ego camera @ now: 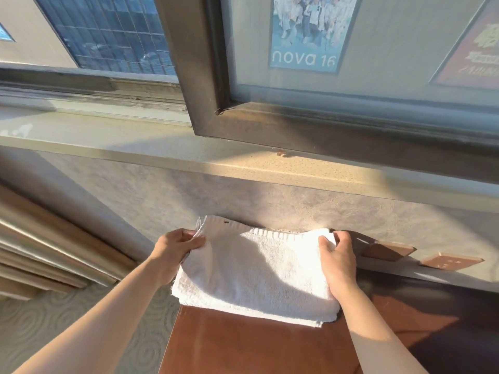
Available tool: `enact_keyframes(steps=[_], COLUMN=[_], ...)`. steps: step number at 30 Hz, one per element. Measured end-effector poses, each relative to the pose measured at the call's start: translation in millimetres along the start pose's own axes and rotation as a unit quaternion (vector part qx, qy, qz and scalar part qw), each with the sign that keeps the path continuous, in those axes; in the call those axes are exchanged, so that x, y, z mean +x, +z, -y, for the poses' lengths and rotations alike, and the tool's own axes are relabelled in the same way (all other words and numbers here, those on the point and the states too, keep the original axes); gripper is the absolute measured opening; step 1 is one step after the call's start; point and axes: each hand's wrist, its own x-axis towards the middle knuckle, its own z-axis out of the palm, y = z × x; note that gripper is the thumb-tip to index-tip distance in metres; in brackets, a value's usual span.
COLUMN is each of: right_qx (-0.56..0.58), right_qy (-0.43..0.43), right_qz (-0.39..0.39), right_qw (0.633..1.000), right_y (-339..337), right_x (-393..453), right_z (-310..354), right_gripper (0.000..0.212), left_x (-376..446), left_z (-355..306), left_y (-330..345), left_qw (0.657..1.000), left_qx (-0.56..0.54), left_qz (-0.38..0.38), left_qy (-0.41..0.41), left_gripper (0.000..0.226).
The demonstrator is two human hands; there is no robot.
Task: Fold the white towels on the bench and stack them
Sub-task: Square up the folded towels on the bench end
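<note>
Fingers of the left hand (176, 245) curl over the far left corner of the towel (256, 273), pinching its ribbed edge, with the thumb lying on top of the cloth. Fingers of the right hand (337, 261) curl around the far right corner, thumb pressed onto the upper face and the other fingers wrapped over the edge, so both hands grip the same towel at its far side. It is white and folded into several layers, lying flat at the far end of the reddish-brown worktop (243, 346), its near edge across the wood and its far edge against the wall (189, 198). Sunlight falls across the towel's middle and left, while the right hand throws a shadow on its right part. Grey patterned covering runs along the wall below a pale stone sill (270, 163), which is lit warmly at its centre. Above the sill a dark metal window frame (205, 76) holds glass, through which a building with a blue "nova 16" poster (307, 31) shows; another poster (475, 41) sits at the far right. Two brown sockets (451, 261) sit on the wall to the right of the towel. Patterned pale carpet (54, 319) lies left of the worktop, beside folds of curtain (40, 252).
</note>
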Motion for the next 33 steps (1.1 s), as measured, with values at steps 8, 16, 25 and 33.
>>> enact_keyframes(steps=[8, 16, 25, 33], right_qx=[-0.063, -0.135, -0.14, -0.099], right_qy=[-0.031, 0.044, 0.034, 0.07], right_qz=[-0.036, 0.025, 0.015, 0.022], right_qw=[0.997, 0.99, 0.989, 0.992], right_y=[10, 7, 9, 3], right_x=[-4, 11, 6, 2], right_z=[5, 5, 7, 7], right_gripper=[0.017, 0.062, 0.066, 0.063], left_x=[8, -8, -15, 11], left_z=[26, 4, 0, 18], left_y=[-1, 8, -2, -8], left_qw=[0.951, 0.972, 0.975, 0.953], left_qx=[0.25, 0.192, 0.133, 0.222], left_qz=[-0.163, -0.091, -0.02, -0.1], left_qy=[0.085, 0.097, 0.174, 0.178], left_gripper=[0.006, 0.037, 0.027, 0.018])
